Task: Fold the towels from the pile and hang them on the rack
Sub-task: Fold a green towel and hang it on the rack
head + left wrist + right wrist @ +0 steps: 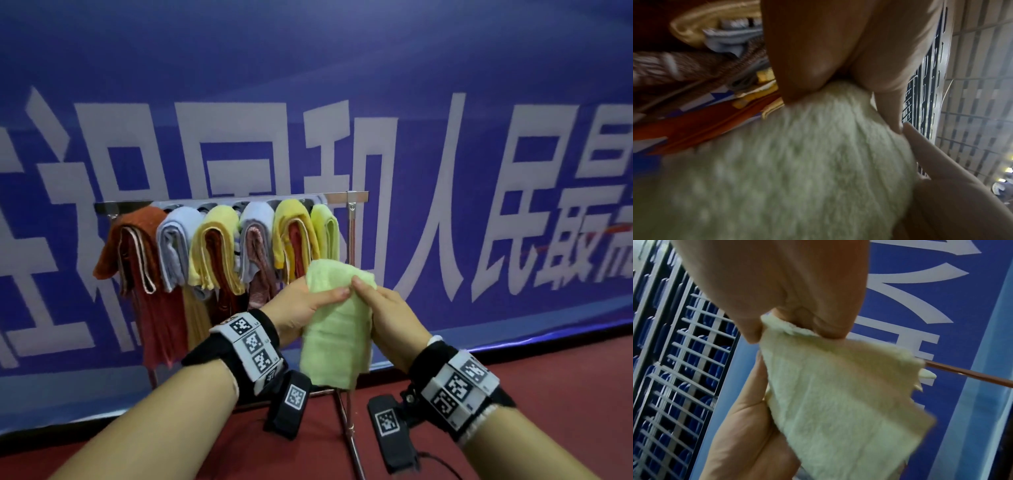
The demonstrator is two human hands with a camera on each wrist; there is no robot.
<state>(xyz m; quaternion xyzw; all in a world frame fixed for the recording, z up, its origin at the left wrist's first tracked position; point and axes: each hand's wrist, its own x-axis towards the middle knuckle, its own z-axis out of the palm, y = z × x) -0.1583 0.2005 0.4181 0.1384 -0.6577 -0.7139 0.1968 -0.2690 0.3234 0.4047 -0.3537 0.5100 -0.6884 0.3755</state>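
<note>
Observed: I hold one light green towel [337, 329] in front of me at the centre of the head view, in the air and touching neither rack nor floor. It is folded into a narrow strip and hangs toward 6 o'clock from my grip. My left hand [301, 308] grips the fold from the 9 o'clock side, thumb laid across the near face and fingers curled behind the cloth. My right hand [390, 315] grips from the 3 o'clock side; the right wrist view shows its thumb and fingertips pinched tight on the towel's upper edge. The two thumbs nearly meet at the top of the towel. The left wrist view is blurred but confirms cloth filling the left palm. The rack [356, 196], a metal bar on an upright post, stands at 11 o'clock from my hands, beyond them. Six folded bundles hang over its bar, pressed side by side; from the 9 o'clock end they read rust towel [137, 233], grey towel [178, 240], yellow towel [215, 246], lilac-grey towel [255, 233], second yellow towel [294, 233] and pale green towel [325, 226]. The held towel's top edge sits just below that last one, at its 6 o'clock. Both wrists carry black straps with square printed markers. Behind the rack is a blue banner [445, 51] with large white characters; the floor [565, 394] at 5 o'clock is dark red.
</note>
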